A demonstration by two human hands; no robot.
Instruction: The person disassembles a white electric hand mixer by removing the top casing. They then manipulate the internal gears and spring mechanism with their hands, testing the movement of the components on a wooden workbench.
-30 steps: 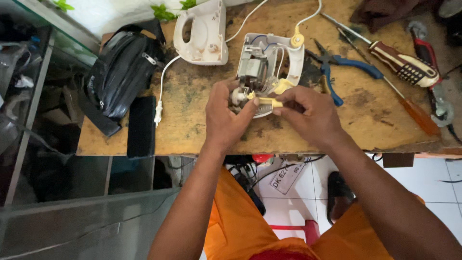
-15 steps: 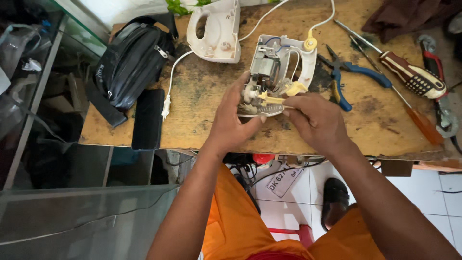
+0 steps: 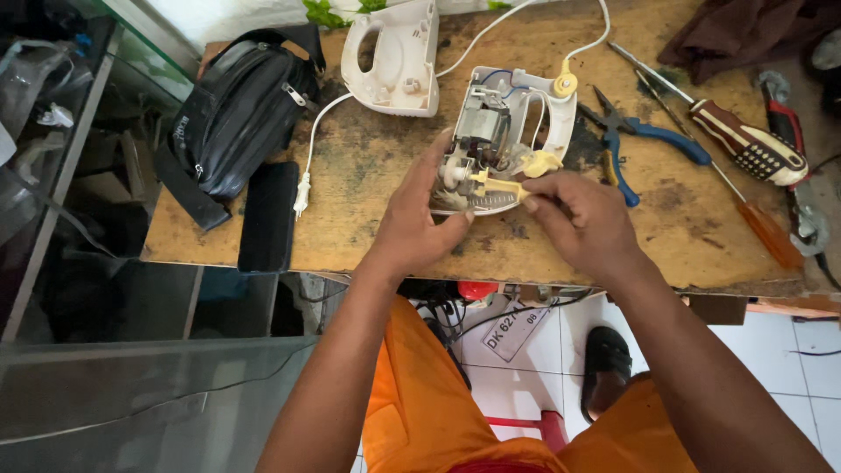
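Note:
An opened white hand mixer body [image 3: 512,131] lies on the worn wooden workbench [image 3: 377,201], its motor and wires showing. My left hand [image 3: 420,215] grips the near left end of the body. My right hand [image 3: 583,219] pinches a pale yellow plastic part [image 3: 495,186] at the body's near edge. The mixer's removed white top cover [image 3: 394,57] lies behind it, and a white power cord with plug [image 3: 302,194] trails leftward.
A black bag [image 3: 241,109] and a black phone [image 3: 269,216] sit at the bench's left end. Blue-handled pliers [image 3: 639,140], screwdrivers [image 3: 745,144] and a dark cloth [image 3: 745,35] lie to the right. A glass cabinet stands at left; tiled floor lies below.
The view has shifted so the bench sits lower and nearer. Both hands stay on the mixer body, the right still pinching the yellow part.

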